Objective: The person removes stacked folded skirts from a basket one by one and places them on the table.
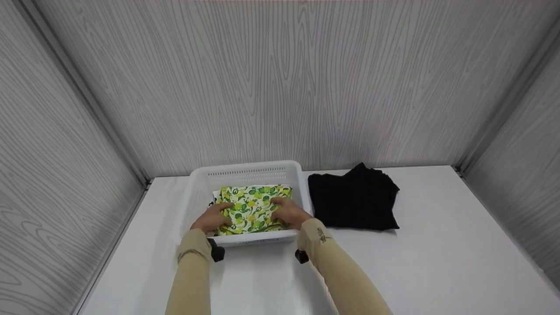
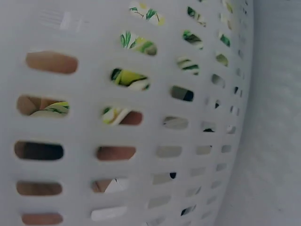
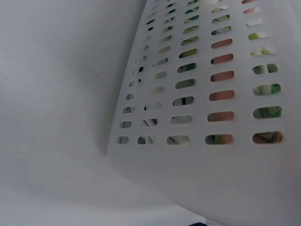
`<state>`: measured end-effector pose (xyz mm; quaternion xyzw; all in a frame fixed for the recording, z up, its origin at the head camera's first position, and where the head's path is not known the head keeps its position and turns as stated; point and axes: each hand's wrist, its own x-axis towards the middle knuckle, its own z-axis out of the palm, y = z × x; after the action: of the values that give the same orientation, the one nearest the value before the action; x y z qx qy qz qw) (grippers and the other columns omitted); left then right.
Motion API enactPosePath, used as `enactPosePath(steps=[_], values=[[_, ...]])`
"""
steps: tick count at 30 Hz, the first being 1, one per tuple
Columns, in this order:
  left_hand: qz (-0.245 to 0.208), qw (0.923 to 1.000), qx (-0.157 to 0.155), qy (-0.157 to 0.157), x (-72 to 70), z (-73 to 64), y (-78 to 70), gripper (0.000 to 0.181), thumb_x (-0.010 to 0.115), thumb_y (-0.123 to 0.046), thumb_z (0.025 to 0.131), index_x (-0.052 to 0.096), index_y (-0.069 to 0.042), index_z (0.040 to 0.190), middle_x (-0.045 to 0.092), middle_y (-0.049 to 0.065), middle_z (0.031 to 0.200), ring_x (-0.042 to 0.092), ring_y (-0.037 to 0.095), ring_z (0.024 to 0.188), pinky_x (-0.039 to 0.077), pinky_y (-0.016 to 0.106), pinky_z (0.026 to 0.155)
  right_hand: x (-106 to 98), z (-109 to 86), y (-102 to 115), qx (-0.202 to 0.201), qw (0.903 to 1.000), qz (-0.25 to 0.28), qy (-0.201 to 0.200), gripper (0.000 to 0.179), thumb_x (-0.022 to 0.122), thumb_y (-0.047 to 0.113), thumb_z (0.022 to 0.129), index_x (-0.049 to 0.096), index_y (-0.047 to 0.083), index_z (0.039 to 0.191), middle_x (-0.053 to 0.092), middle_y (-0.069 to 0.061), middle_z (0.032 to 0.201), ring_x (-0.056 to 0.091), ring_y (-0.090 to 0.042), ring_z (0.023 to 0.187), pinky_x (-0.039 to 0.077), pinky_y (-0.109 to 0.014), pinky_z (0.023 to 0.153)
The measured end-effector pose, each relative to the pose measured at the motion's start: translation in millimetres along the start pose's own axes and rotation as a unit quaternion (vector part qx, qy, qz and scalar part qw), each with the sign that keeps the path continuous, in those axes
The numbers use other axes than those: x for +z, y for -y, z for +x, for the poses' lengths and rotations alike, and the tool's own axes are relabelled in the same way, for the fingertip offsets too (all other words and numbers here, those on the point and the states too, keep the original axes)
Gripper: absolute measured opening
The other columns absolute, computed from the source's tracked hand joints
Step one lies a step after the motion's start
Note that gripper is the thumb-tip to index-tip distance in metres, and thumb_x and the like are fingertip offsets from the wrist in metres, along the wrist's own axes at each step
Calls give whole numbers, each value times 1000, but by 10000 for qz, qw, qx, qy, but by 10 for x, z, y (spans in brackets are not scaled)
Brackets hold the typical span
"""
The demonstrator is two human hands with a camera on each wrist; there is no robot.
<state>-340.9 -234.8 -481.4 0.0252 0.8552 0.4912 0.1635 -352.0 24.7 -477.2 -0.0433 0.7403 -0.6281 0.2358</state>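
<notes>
Inside a white plastic basket [image 1: 246,168] lies a folded cloth [image 1: 253,206] printed with yellow lemons and green leaves. My left hand [image 1: 211,218] holds its left side and my right hand [image 1: 290,212] its right side, fingers partly hidden by the cloth. White and black fabric peeks out beneath the print. In the left wrist view, the slotted basket wall [image 2: 84,134] shows skin and patterned cloth through its holes. The right wrist view likewise shows the right hand's skin [image 3: 222,76] behind the slotted wall.
A folded black cloth [image 1: 353,200] lies on the white table [image 1: 428,245], just right of the basket. Grey wood-grain panels [image 1: 271,87] stand behind the table and on both sides.
</notes>
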Motion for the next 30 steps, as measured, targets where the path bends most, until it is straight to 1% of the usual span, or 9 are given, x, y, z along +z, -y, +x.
enactPosePath(steps=[3, 6, 13, 17, 20, 23, 27, 29, 30], values=[[-51, 9998, 43, -197, -6, -1, -20, 70, 57, 6, 88, 36, 4, 155, 48, 31, 140, 40, 12, 55, 41, 28, 54, -14, -24, 21, -277, 9996, 40, 79, 75, 57, -11, 90, 29, 1, 159, 62, -8, 117, 27, -8, 47, 31, -24, 47], [-141, 9989, 196, -401, -25, -25, -59, 73, 56, 5, 87, 33, 4, 156, 58, 26, 126, 35, 10, 51, 39, 31, 54, -25, -56, 46, -604, 9981, -5, 129, 75, 54, -10, 92, 25, 1, 160, 38, -12, 157, 27, -7, 47, 31, -24, 48], [-288, 9965, 468, -633, -29, -111, -216, 75, 56, 5, 88, 30, -3, 159, 62, 21, 99, 35, 10, 49, 39, 32, 55, -107, -144, 89, -939, 9955, -108, -16, 76, 54, -10, 91, 26, 5, 160, 28, -14, 163, 29, -8, 51, 34, -25, 52], [-331, 9953, 547, -732, -16, -150, -275, 76, 56, 4, 89, 29, -6, 160, 57, 24, 131, 36, 10, 50, 41, 31, 55, -174, -201, 141, -1045, 9943, -178, -82, 78, 56, -9, 89, 28, 5, 160, 25, -13, 165, 42, -14, 71, 41, -26, 62], [-386, 9943, 633, -768, -9, -179, -293, 77, 57, 3, 90, 28, -8, 161, 28, 24, 161, 35, 10, 49, 40, 30, 55, -221, -229, 160, -1159, 9928, -272, -113, 78, 58, -8, 88, 29, 4, 159, 25, -12, 165, 47, -21, 96, 44, -28, 69], [-415, 9935, 690, -803, 12, -210, -325, 76, 58, 1, 91, 28, -9, 161, 23, 22, 164, 35, 14, 53, 40, 33, 57, -266, -271, 174, -1202, 9923, -282, -135, 79, 58, -8, 87, 30, 5, 159, 25, -11, 165, 47, -25, 110, 44, -29, 74], [-435, 9923, 760, -874, 40, -254, -390, 76, 59, 1, 91, 28, -8, 160, 21, 20, 165, 51, 25, 92, 43, 35, 64, -325, -333, 194, -1315, 9907, -306, -143, 79, 60, -8, 86, 31, 5, 159, 26, -10, 165, 32, -24, 142, 42, -31, 91], [-442, 9917, 802, -907, 55, -277, -424, 77, 60, 1, 91, 28, -8, 160, 21, 19, 165, 45, 32, 119, 44, 37, 71, -356, -364, 206, -1412, 9893, -354, -142, 79, 61, -7, 86, 32, 5, 159, 26, -10, 165, 20, -23, 150, 40, -30, 95], [-459, 9913, 835, -905, 61, -288, -440, 77, 60, 1, 91, 28, -7, 160, 20, 18, 166, 37, 34, 133, 46, 38, 81, -371, -385, 211, -1455, 9886, -372, -128, 79, 61, -7, 86, 32, 6, 159, 27, -9, 165, 36, -24, 143, 42, -30, 90]])
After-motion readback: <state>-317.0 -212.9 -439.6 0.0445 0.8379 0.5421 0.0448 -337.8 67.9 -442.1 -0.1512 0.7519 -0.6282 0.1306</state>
